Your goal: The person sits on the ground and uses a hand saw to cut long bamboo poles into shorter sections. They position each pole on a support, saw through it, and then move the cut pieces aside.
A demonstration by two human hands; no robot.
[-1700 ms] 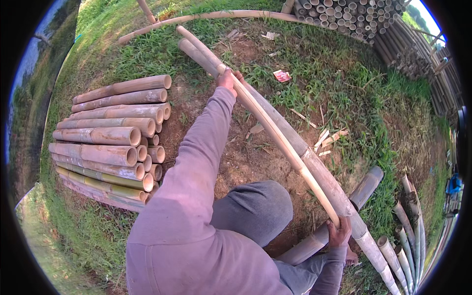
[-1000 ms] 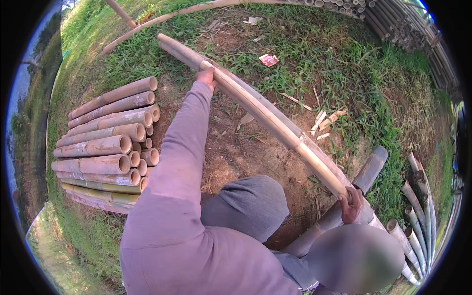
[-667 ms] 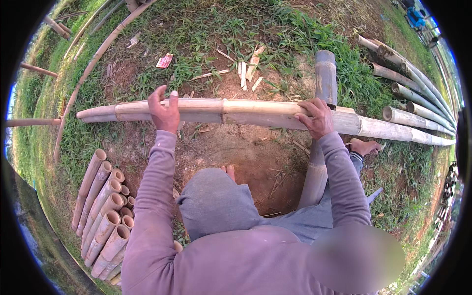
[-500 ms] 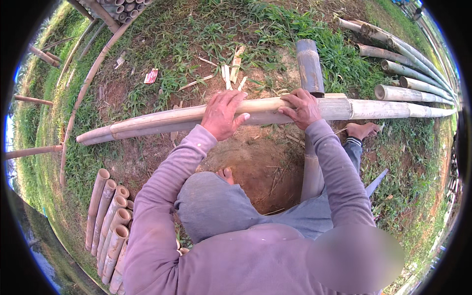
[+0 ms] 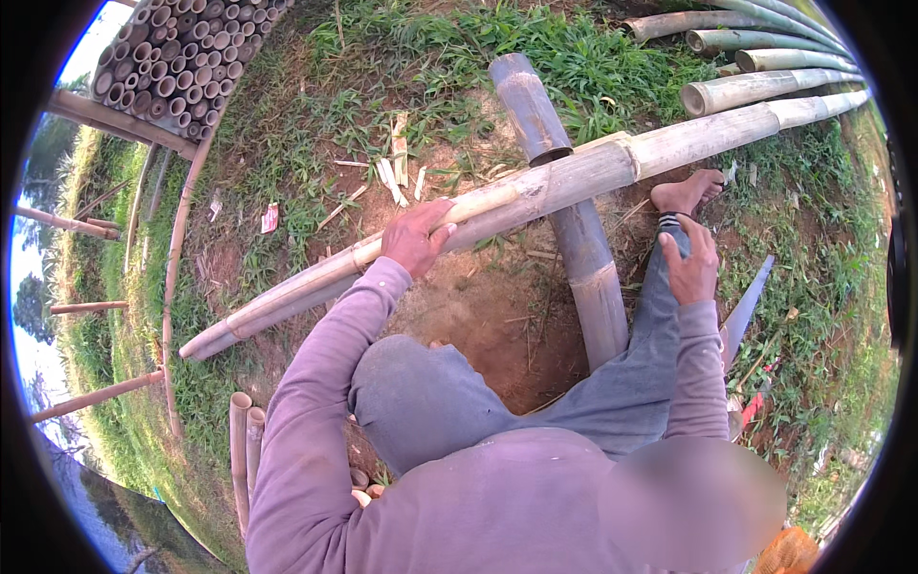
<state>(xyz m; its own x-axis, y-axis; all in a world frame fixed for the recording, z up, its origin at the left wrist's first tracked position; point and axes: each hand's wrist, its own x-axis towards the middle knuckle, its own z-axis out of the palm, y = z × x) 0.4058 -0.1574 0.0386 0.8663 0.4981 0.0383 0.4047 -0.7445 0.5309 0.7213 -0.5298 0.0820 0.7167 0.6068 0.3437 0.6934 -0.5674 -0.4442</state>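
Note:
A long pale bamboo pole [image 5: 703, 143] slants from lower left to upper right in front of me. A shorter bamboo length [image 5: 483, 203] lies along its far side. My left hand [image 5: 417, 239] is closed over this pair left of the middle, fingers on the far side and thumb on the near. They rest across a thick grey bamboo log [image 5: 595, 273], whose far end shows beyond them. Away from the bamboo, my right hand [image 5: 692, 260] hovers over my lower right leg, fingers loosely bent and thumb apart, holding nothing I can see. A grey blade like a saw's [image 5: 747, 308] lies right of that hand.
Several bamboo poles [image 5: 755, 94] lie at the far right. A stack of cut bamboo [image 5: 172, 67] fills the far left behind a bamboo rail [image 5: 174, 268]. Short bamboo tubes [image 5: 239, 450] stand at the near left. Split slivers [image 5: 399, 148] lie beyond the pole; my bare right foot [image 5: 685, 194] is beneath it.
My right hand has come off the bamboo and moved back toward me and right. My left hand stays on it. The whole view has turned, so the pole now slants more.

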